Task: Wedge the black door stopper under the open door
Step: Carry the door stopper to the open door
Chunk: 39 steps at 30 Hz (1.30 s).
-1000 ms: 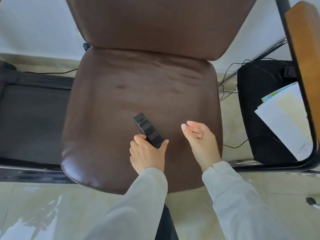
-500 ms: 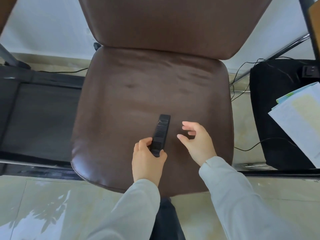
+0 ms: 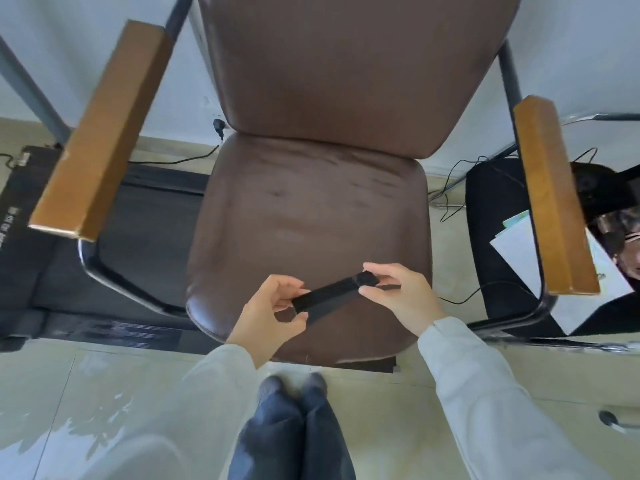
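Note:
The black door stopper (image 3: 329, 295), a long narrow wedge, is held in the air just above the front of the brown chair seat (image 3: 311, 209). My left hand (image 3: 268, 315) pinches its near left end between thumb and fingers. My right hand (image 3: 401, 297) grips its far right end. The stopper lies almost level, running from lower left to upper right. No door shows in this view.
The chair has wooden armrests, the left one (image 3: 100, 129) and the right one (image 3: 550, 192), on a black metal frame. A black treadmill (image 3: 52, 258) lies on the left floor. At right stand a black stool with papers (image 3: 519, 247) and loose cables (image 3: 464, 296). My legs (image 3: 294, 427) stand on pale tiles.
The stopper was lifted off the seat by my left hand and turned crosswise. My right hand, empty before, closed on its other end. The view pulled back and up.

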Tool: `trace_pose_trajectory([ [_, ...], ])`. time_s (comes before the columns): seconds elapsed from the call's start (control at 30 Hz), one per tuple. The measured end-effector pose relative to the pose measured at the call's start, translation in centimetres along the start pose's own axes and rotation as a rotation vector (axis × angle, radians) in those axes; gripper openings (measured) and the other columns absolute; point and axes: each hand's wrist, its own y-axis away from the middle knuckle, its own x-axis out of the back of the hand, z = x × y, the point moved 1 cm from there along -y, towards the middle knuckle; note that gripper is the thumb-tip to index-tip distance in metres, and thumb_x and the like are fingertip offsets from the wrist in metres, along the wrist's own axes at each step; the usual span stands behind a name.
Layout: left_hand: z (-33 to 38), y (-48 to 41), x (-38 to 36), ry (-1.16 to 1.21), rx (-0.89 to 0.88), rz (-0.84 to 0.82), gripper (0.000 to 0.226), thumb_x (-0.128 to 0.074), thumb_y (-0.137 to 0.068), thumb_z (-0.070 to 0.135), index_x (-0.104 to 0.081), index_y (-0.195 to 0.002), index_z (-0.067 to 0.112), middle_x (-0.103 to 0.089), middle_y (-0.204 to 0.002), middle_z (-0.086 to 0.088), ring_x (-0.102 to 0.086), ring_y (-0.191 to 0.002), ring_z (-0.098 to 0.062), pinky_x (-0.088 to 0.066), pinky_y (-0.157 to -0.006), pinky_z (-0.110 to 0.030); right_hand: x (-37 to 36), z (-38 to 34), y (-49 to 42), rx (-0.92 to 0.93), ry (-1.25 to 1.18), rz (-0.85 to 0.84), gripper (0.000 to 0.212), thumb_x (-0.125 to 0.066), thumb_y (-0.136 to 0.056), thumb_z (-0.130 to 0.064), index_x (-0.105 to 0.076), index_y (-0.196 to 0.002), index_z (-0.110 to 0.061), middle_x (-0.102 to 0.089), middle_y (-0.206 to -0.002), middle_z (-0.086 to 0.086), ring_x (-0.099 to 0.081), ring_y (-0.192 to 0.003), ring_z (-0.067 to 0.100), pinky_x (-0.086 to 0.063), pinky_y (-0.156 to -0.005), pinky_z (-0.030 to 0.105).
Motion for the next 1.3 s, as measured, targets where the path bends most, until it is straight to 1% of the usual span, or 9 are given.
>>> trace_pose_trajectory([
  [0.17,3.1,4.0,2.1,0.187,0.006,0.025,0.035,-0.065,-0.075,0.0,-0.053,-0.091,0.03,-0.067,-0.09,0.011,-0.062,-0.081,0.001,-0.051,-0.078,-0.014,1.0,-3.6,4.8,-0.018,-0.037,-0.022,0.036,-0.067,-0.077,-0.02,-0.062,-0.113,-0.018,-0.06,-0.106,0.0,-0.054,-0.085,0.001,-0.039,-0.067,-0.005],
  [0.3,4.0,7.8,3.2,0.308,0.069,0.089,0.039,-0.066,-0.077,0.011,-0.053,-0.113,0.018,-0.065,-0.101,0.009,-0.058,-0.095,0.004,-0.047,-0.071,-0.001,1.1,-5.0,8.2,-0.011,-0.034,-0.038,0.036,-0.067,-0.077,-0.024,-0.062,-0.112,-0.021,-0.06,-0.111,-0.001,-0.055,-0.098,0.01,-0.04,-0.082,0.012],
  [0.43,4.2,11.3,3.6,0.226,0.08,0.116,0.03,-0.06,-0.082,0.02,-0.06,-0.112,0.02,-0.063,-0.099,0.011,-0.054,-0.089,0.011,-0.038,-0.068,0.009,0.6,-5.5,10.4,0.008,-0.011,-0.09,0.036,-0.069,-0.075,-0.025,-0.063,-0.11,-0.022,-0.061,-0.113,0.002,-0.055,-0.102,0.013,-0.036,-0.089,0.022],
  [0.57,3.1,14.7,3.5,0.231,0.061,0.233,0.021,-0.061,-0.081,0.021,-0.063,-0.099,0.032,-0.063,-0.093,0.017,-0.056,-0.082,0.018,-0.041,-0.071,-0.002,-0.2,-6.3,11.9,0.063,0.001,-0.142,0.031,-0.071,-0.073,-0.022,-0.065,-0.103,-0.023,-0.063,-0.109,0.004,-0.057,-0.101,0.015,-0.037,-0.087,0.022],
  [0.67,2.2,17.6,3.0,0.257,0.073,0.318,0.024,-0.061,-0.081,0.022,-0.063,-0.103,0.031,-0.063,-0.094,0.015,-0.057,-0.088,0.009,-0.041,-0.073,-0.008,-0.8,-6.6,13.3,0.121,0.041,-0.203,0.031,-0.072,-0.072,-0.021,-0.066,-0.102,-0.021,-0.063,-0.107,0.005,-0.056,-0.095,0.014,-0.039,-0.082,0.018],
  [0.83,0.4,23.0,2.1,0.289,0.07,0.435,0.028,-0.063,-0.08,0.02,-0.062,-0.106,0.031,-0.063,-0.091,0.015,-0.058,-0.086,0.007,-0.043,-0.071,0.001,-2.4,-6.4,16.7,0.203,0.15,-0.295,0.03,-0.073,-0.071,-0.022,-0.066,-0.1,-0.02,-0.061,-0.096,-0.001,-0.055,-0.082,0.006,-0.042,-0.071,0.012],
  [1.03,-2.6,29.5,3.4,0.406,0.099,0.562,0.033,-0.069,-0.074,0.011,-0.062,-0.102,0.026,-0.066,-0.103,-0.008,-0.062,-0.096,-0.016,-0.045,-0.094,-0.028,-6.6,-8.3,20.5,0.313,0.256,-0.409,0.029,-0.073,-0.071,-0.022,-0.066,-0.099,-0.019,-0.059,-0.089,-0.008,-0.054,-0.078,0.002,-0.044,-0.065,0.004],
  [1.17,-5.4,35.0,5.7,0.458,0.081,0.703,0.032,-0.067,-0.075,0.006,-0.063,-0.103,0.019,-0.066,-0.091,0.002,-0.063,-0.079,0.003,-0.048,-0.073,-0.003,-11.8,-10.6,23.7,0.417,0.353,-0.522,0.031,-0.074,-0.07,-0.023,-0.065,-0.099,-0.018,-0.06,-0.092,-0.003,-0.054,-0.078,0.002,-0.041,-0.066,0.002],
  [1.3,-9.0,41.6,8.4,0.488,0.079,0.84,0.031,-0.067,-0.075,0.004,-0.062,-0.103,0.018,-0.066,-0.089,0.003,-0.06,-0.067,0.017,-0.045,-0.066,0.002,-18.3,-12.6,27.9,0.493,0.422,-0.629,0.035,-0.075,-0.07,-0.021,-0.064,-0.102,-0.015,-0.061,-0.095,-0.002,-0.054,-0.08,0.003,-0.044,-0.074,0.012],
])
